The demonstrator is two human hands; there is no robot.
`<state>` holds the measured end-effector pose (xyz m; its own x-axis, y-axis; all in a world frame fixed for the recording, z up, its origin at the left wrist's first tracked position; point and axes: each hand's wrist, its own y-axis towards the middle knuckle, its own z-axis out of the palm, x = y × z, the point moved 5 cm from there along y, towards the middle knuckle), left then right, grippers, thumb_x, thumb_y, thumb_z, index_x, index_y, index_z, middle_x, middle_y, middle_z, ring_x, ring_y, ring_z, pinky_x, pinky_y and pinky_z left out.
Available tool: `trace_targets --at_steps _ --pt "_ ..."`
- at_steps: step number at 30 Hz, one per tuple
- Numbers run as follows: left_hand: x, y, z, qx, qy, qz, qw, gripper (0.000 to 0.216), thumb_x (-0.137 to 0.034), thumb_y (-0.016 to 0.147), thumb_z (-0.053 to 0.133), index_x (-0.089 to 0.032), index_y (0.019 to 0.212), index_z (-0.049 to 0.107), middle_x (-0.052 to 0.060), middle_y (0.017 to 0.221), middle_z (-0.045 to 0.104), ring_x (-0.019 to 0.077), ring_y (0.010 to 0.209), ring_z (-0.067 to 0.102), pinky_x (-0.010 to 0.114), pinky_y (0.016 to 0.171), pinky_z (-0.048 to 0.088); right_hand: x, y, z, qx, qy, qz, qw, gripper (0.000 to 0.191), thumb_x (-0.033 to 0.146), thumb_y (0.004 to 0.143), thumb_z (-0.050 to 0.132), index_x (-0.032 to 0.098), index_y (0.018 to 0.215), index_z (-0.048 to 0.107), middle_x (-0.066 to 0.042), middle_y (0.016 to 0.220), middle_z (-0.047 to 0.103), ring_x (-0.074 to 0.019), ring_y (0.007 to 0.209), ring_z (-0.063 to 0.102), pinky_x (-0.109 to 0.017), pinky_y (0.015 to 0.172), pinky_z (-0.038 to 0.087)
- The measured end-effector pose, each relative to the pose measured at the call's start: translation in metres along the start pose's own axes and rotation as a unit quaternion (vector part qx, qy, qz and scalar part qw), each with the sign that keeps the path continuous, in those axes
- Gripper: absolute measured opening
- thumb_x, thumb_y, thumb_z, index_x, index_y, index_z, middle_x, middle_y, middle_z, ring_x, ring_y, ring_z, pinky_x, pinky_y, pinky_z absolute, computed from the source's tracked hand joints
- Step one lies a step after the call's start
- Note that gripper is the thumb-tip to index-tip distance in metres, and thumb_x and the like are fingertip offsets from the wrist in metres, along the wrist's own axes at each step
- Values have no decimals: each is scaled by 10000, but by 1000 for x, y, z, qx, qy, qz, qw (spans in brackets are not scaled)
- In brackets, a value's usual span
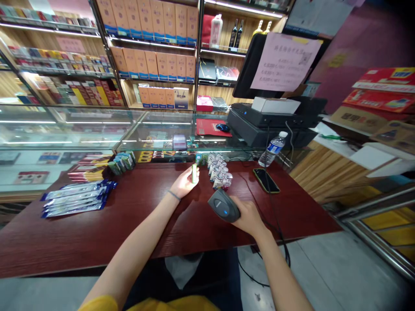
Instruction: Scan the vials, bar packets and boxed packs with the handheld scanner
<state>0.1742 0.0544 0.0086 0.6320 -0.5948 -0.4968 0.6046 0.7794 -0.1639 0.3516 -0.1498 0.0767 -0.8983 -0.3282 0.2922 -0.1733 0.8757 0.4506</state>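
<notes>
My left hand (pixel 184 183) is closed around a small green and white box (pixel 194 173), held upright above the dark red counter (pixel 139 207). In my right hand (pixel 249 216) is a black barcode scanner (pixel 223 205) with a small blue light, its head tilted toward the left hand. Just beyond the scanner stands a cluster of small clear-topped jars (pixel 218 170). At the counter's back edge, near the left fingertips, sit a few small green boxes (pixel 203 159).
Silver and blue packets (pixel 78 198), red-yellow packs (pixel 90 168) and green boxes (pixel 121 163) lie left. To the right are a phone (pixel 266 180), a water bottle (pixel 273 149) and a trailing black cable (pixel 279 224). A glass case (pixel 162 129) and a monitor (pixel 249 65) stand behind.
</notes>
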Motion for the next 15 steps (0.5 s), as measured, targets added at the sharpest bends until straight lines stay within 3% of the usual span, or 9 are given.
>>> trace_targets --at_steps 3,7,11,15 --pt "3 5 4 -7 -25 -11 1000 157 -149 989 577 -161 1093 694 29 922 732 109 800 706 216 700 557 0 -2 -2 0 -9 -2 1000 378 168 716 691 205 1089 642 -50 822 793 -292 702 782 -311 592 512" --pt "4 9 8 9 -1 8 1000 175 -152 943 654 -174 1111 698 22 932 730 102 810 698 209 721 550 -7 -4 -6 -16 2 3 1000 459 180 729 682 192 1185 631 -56 837 801 -278 719 783 -305 612 534" --pt "-3 13 7 -8 127 92 988 359 -224 838 793 -197 1180 688 27 1018 733 110 813 683 228 722 546 -17 -7 -11 -67 8 -20 998 514 197 739 647 161 1250 618 -84 876 809 -283 713 783 -322 621 562" --pt "-19 27 7 -57 293 211 931 428 -261 738 854 -189 1125 688 46 1039 738 157 920 692 292 850 552 -28 -9 -16 -106 12 -25 994 493 182 748 623 160 1241 628 -84 873 804 -272 672 774 -325 611 576"
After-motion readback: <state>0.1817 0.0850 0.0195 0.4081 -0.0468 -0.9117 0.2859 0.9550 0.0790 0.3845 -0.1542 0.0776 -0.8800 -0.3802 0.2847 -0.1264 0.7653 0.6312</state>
